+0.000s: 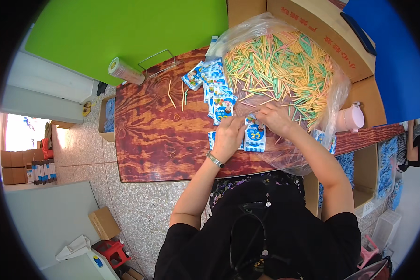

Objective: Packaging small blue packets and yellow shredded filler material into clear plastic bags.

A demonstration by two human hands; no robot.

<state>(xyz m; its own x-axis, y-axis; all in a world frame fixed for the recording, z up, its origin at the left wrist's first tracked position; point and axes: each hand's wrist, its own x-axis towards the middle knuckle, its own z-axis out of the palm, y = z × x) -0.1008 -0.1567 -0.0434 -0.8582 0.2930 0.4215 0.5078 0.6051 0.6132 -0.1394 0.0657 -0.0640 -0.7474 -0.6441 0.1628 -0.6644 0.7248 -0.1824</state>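
Note:
A small blue-and-white packet (255,136) lies at the table's near side, between my two hands. My left hand (227,136), with a watch on its wrist, has its fingers bent and closed at the packet's upper left edge. My right hand (274,119) has its fingertips pressed together on the packet's top end. Under my left hand, another packet (212,139) is partly hidden. Beyond it, a fanned row of similar packets (218,88) runs away from me. A big heap of thin pastel sticks (275,65) fills the clear plastic bag (339,100) at the right.
A cardboard box (326,35) stands around the bag, with a pink cup (351,118) beside it. On the wooden table (144,144) are a few loose sticks (171,94), rubber bands (172,155), a wire stand (157,60) and a cylindrical container (126,71).

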